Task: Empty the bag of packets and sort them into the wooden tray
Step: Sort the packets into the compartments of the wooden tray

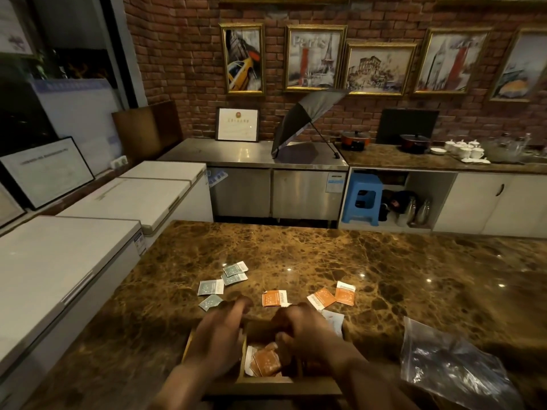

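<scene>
On the brown marble counter (355,255), nearest edge: compartmented wooden tray (260,383), orange paper packets (266,362) lying in its middle slot. Beyond tray, teal packets (210,287) left, loose orange packets (274,298) right; clear plastic bag (450,365) right. Left hand (219,341) blurred over tray's left, fingers extended. Right hand (307,332) curled; grip unclear.

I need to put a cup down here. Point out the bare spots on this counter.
Bare marble lies beyond the orange packets toward the far edge, and right of them above the plastic bag. The near left corner beside the wooden tray is free too. It is crowded around the blue packets and both hands.
</scene>
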Tool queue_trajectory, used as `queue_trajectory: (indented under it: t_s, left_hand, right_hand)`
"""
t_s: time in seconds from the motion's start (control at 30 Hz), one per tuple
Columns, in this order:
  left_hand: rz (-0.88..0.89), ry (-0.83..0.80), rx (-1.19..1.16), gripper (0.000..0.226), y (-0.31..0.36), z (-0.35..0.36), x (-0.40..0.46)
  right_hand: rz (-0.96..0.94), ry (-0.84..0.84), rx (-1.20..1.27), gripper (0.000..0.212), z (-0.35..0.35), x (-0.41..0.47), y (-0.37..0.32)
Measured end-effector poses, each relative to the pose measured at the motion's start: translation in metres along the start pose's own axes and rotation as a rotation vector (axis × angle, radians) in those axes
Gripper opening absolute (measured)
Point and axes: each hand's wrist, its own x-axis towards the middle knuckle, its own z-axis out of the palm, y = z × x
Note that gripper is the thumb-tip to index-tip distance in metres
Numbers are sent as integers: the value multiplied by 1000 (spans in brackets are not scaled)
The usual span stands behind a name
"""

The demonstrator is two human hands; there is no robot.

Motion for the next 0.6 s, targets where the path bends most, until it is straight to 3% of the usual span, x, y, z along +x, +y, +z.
queue_trajectory:
  t_s: [0.13, 0.23, 0.4, 0.6]
  left_hand:
    - [0, -15, -18, 45, 7, 1, 8]
    - [-11, -56, -74, 43, 23, 8, 16]
    - [19, -188, -129, 44, 64, 28, 34]
    - [50, -309, -79, 62, 103, 50, 49]
  right_hand:
    - [49, 246, -2, 27, -17, -6, 11]
    - [178, 323, 24, 25, -35, -16, 36]
    - [343, 286, 126, 37, -43, -41, 77]
    - [326, 217, 252, 34, -28, -48, 85]
